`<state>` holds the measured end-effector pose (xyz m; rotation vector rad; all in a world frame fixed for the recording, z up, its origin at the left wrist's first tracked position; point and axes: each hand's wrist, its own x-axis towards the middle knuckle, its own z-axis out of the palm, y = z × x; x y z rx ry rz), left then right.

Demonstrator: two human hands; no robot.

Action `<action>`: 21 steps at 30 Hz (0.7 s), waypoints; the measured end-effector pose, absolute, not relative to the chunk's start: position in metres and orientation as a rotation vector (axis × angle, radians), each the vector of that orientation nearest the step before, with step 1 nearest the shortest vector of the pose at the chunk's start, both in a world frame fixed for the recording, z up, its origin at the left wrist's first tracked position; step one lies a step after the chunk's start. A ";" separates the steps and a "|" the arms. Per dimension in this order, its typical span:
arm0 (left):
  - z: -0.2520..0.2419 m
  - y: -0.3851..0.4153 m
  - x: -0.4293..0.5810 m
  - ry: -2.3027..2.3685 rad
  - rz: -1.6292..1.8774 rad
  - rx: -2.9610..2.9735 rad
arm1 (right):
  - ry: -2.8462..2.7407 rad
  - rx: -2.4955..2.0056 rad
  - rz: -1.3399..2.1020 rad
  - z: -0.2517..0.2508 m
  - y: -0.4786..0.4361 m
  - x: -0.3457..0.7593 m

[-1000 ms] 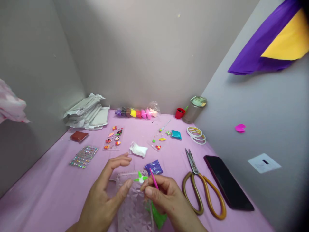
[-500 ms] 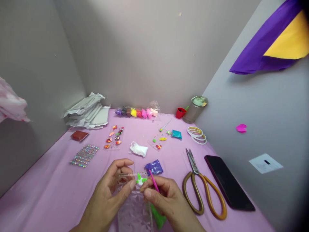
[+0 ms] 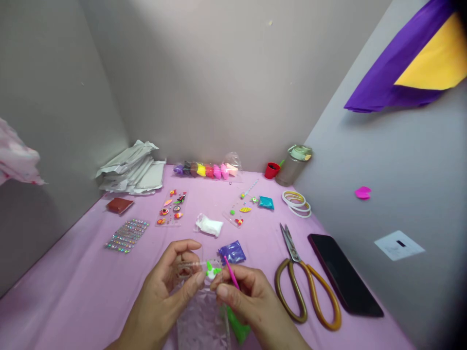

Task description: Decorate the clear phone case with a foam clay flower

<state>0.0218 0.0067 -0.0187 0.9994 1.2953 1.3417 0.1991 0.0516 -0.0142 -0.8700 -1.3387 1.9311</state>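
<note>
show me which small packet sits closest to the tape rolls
The teal packet, just left of the tape rolls; the white, purple and brown packets lie farther off.

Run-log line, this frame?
left hand: holding clear case | right hand: holding pink tool | green-white piece: on case, between hands

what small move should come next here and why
Perhaps a light press on the green-and-white piece with the right hand: the piece sits near the top edge of the clear case, that hand is close beside it, and the left hand holds the case.
</note>
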 end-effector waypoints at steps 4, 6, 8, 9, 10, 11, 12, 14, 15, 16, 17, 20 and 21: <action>-0.019 0.008 0.021 1.289 1.339 0.990 | -1.338 -0.892 1.938 -0.013 0.051 0.199; -0.020 0.008 0.021 1.285 1.324 0.987 | -1.339 -0.890 1.940 -0.013 0.051 0.199; -0.020 0.008 0.020 1.277 1.315 0.988 | -1.335 -0.882 1.937 -0.014 0.051 0.199; -0.020 0.008 0.020 1.275 1.312 0.993 | -1.334 -0.879 1.936 -0.014 0.051 0.199; -0.019 0.008 0.019 1.277 1.306 1.000 | -1.334 -0.883 1.934 -0.015 0.051 0.199; -0.019 0.007 0.019 1.285 1.296 1.014 | -1.334 -0.893 1.933 -0.015 0.051 0.199; -0.018 0.007 0.018 1.303 1.285 1.033 | -1.335 -0.902 1.936 -0.016 0.052 0.199; -0.017 0.008 0.015 1.341 1.260 1.095 | -1.342 -0.921 1.954 -0.017 0.052 0.199; -0.016 0.008 0.014 1.354 1.250 1.133 | -1.343 -0.927 1.966 -0.017 0.052 0.200; -0.015 0.009 0.012 1.354 1.244 1.175 | -1.342 -0.931 1.980 -0.017 0.052 0.200; -0.015 0.010 0.010 1.340 1.239 1.217 | -1.338 -0.934 1.996 -0.017 0.051 0.200; -0.011 0.014 0.003 1.270 1.214 1.347 | -1.311 -0.936 2.041 -0.016 0.051 0.202; -0.009 0.015 0.000 1.248 1.200 1.391 | -1.300 -0.935 2.059 -0.015 0.051 0.202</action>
